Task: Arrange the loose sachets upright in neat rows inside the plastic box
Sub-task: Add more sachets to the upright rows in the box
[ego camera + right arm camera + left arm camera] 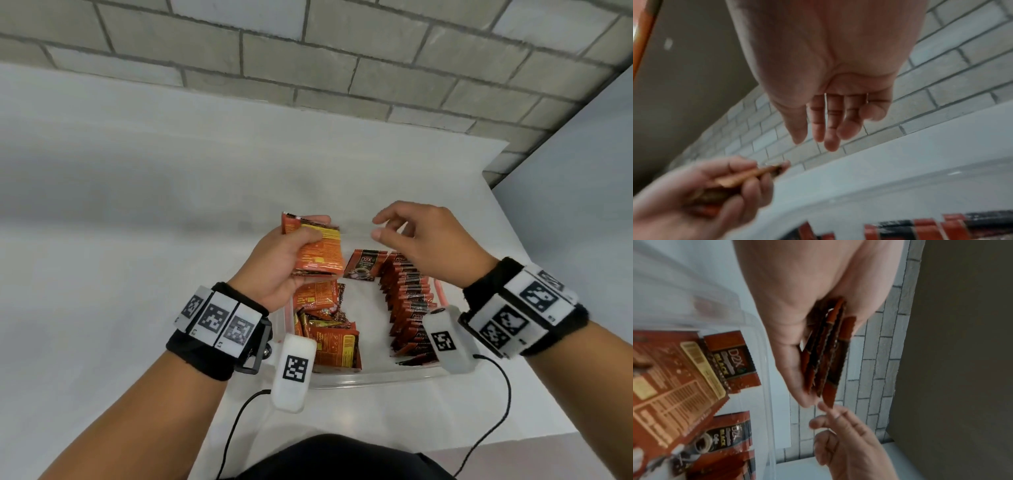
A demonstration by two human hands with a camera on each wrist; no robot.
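Your left hand (284,260) grips a small stack of sachets (317,248) above the far-left part of the plastic box (359,378), fingers and thumb curled round the stack so it fans slightly, likely so single packets can be peeled off. Your right hand (421,240) hovers just beside that stack, over the box's far side, fingers (830,126) loosely spread and holding nothing, thumb and forefinger apart as if set to pinch the next sachet. Inside the box, along its right wall, a row of sachets (407,301) stands on edge, leaning a little, packed face to face. At the box's left side a loose pile (329,329) lies flat and jumbled, not yet sorted. One sachet (363,265) leans near the far wall, at the row's far end. The box sits on the white counter (137,205). Judgement: task partway done; next step probably takes one packet from the stack to the row.
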